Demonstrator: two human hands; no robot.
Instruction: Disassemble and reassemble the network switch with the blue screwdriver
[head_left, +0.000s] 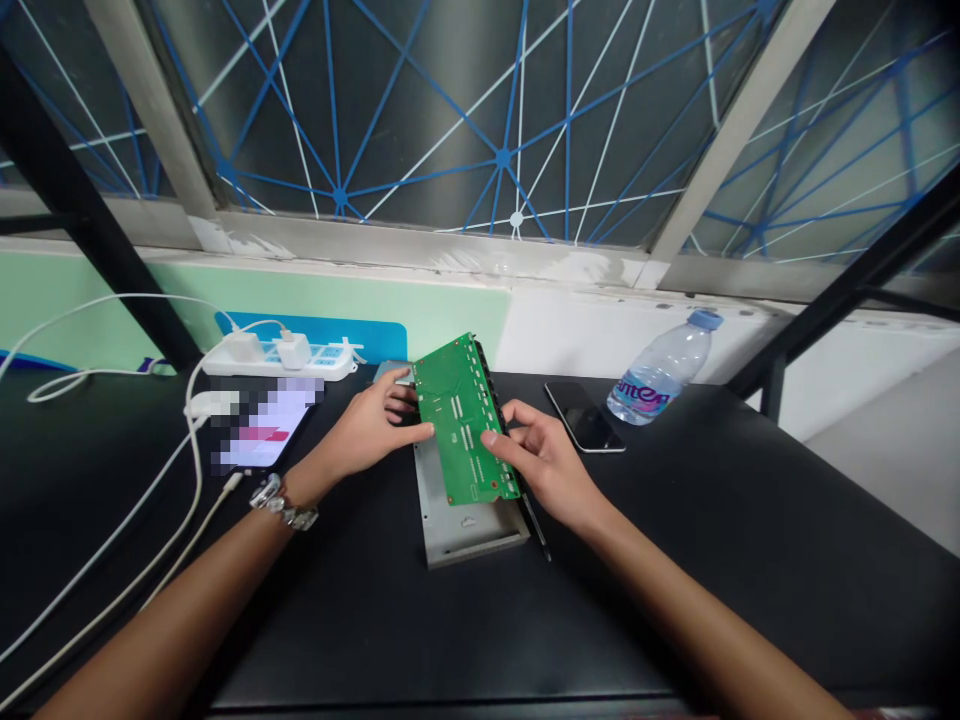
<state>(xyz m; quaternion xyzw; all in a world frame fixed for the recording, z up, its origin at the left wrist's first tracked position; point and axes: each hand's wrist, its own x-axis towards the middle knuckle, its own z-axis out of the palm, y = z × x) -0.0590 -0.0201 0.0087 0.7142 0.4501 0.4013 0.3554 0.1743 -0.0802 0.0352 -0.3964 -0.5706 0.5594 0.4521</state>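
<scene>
A green printed circuit board (465,415) is tilted up above an open grey metal casing (469,535), with its lower end near the casing's front. My left hand (367,425) grips the board's left edge, fingers behind it and thumb across the front. My right hand (544,465) holds the opposite edge, with the fingertips on the board's face. A thin black tool, possibly a screwdriver (536,525), lies against the casing's right side, just below my right hand. The board hides most of the casing's inside.
A black smartphone (585,415) and a water bottle (661,370) lie on the black table (750,560) to the right. On the left are a white power strip (277,358), a device with a blurred screen (262,430), and loose white cables (196,450).
</scene>
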